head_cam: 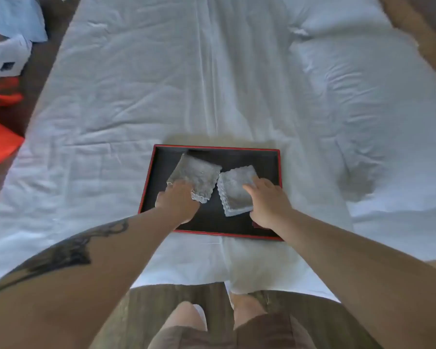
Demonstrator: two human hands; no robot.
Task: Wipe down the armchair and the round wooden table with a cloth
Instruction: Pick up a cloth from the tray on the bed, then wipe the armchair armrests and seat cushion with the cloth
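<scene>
Two grey, nubbly cloths with scalloped edges lie side by side on a black tray rimmed in red. The left hand pinches the near corner of the left cloth, seemingly lifting it, though blur makes that uncertain. The right hand rests flat-fingered on the folded right cloth. The tray sits on a bed's rumpled white sheet, pillows to the right, dark wood floor at left.
</scene>
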